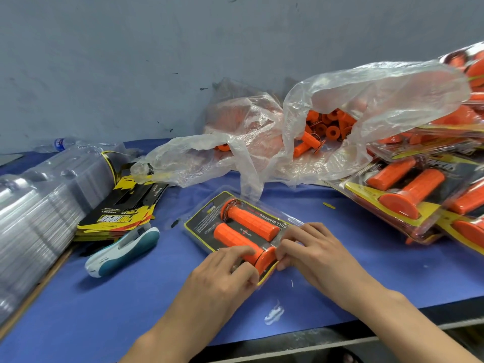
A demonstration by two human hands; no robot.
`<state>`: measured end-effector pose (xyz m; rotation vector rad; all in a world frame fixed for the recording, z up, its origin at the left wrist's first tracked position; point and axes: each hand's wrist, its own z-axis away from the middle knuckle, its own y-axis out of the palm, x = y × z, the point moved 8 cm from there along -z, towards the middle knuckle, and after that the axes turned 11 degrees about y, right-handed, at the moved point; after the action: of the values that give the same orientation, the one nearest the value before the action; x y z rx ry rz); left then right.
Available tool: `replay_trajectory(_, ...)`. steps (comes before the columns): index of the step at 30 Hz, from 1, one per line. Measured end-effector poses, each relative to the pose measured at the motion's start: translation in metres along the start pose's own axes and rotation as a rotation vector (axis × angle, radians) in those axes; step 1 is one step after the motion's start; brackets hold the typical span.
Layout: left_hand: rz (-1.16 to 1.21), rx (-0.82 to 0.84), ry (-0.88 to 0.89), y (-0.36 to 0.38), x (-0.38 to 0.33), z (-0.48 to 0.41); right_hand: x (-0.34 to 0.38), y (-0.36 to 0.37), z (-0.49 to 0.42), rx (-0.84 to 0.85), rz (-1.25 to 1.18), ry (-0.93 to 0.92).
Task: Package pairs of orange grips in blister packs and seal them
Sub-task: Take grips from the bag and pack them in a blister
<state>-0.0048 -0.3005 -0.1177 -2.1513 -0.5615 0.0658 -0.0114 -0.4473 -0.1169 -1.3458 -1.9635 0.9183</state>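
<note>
Orange grips point(248, 226), a pair lying side by side in a blister pack point(199, 224) by the counter's point(366, 271) front edge, left hand point(222, 273) and right hand point(311, 247) each with its grip pinched on the pack's near end, stapler point(123, 251) toward the left edge.

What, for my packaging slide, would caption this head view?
Left hand and right hand pinch the near edge of a clear plastic blister pack holding two ribbed orange grips.
</note>
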Motion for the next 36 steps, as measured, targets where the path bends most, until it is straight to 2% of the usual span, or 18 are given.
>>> replay_trajectory(5,0.038,0.014,-0.034,0.001,0.002,-0.003,0.005,0.004,0.006,0.058,-0.049,0.037)
replay_trajectory(10,0.035,-0.009,0.036,0.005,-0.006,-0.010,0.015,0.001,0.011,0.029,-0.080,0.034)
replay_trajectory(14,0.026,0.044,0.092,0.014,-0.003,-0.008,0.007,-0.002,0.012,0.103,-0.047,0.069)
replay_trajectory(18,-0.002,0.078,0.045,0.013,0.012,-0.011,-0.005,-0.005,0.013,0.173,-0.071,0.114)
replay_trajectory(25,0.001,0.066,0.063,0.014,-0.002,-0.022,0.003,0.002,0.012,0.058,-0.037,0.172)
replay_trajectory(28,-0.039,0.090,0.055,0.014,0.003,-0.018,-0.005,0.001,0.012,0.063,0.008,0.167)
replay_trajectory(36,-0.103,0.153,-0.053,-0.004,0.048,0.009,-0.067,-0.015,0.016,0.058,0.068,0.407)
